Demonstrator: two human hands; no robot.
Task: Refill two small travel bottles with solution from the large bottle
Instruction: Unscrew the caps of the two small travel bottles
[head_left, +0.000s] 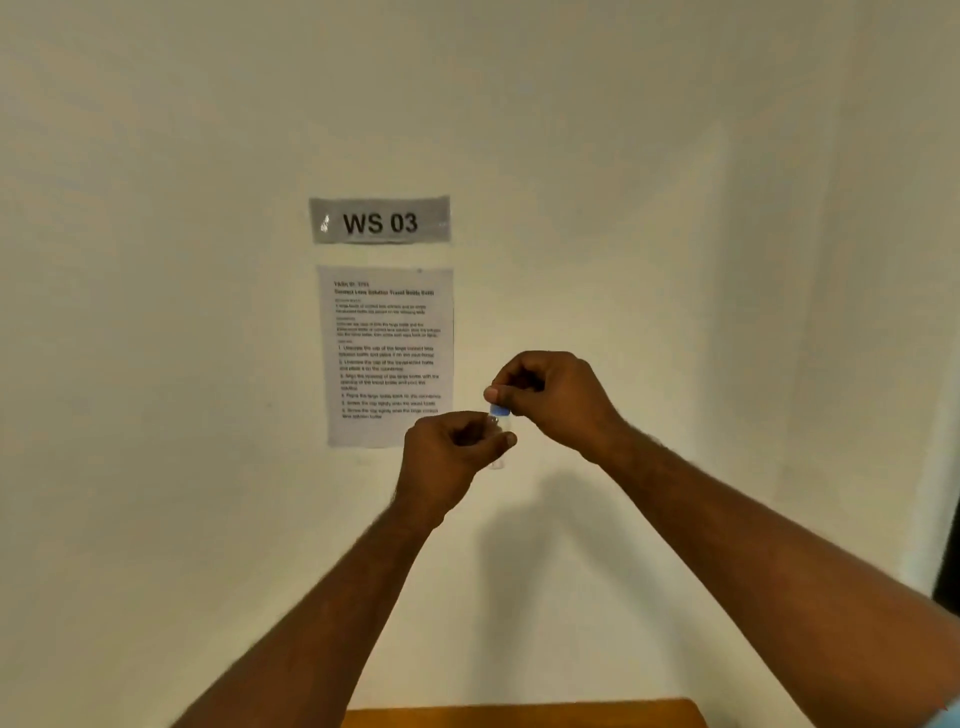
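Both my hands are raised in front of the wall. My left hand (452, 452) is closed around a small clear travel bottle (497, 461), whose lower end shows below my fingers. My right hand (545, 397) pinches the bottle's blue cap (500, 411) from above with thumb and fingertips. The cap sits at the bottle's top. Most of the bottle is hidden by my left fingers. The large bottle and the other travel bottle are out of view.
A grey sign reading WS 03 (380, 221) and a printed instruction sheet (387, 353) hang on the cream wall behind my hands. The far edge of a wooden table (524, 714) shows at the bottom of the view.
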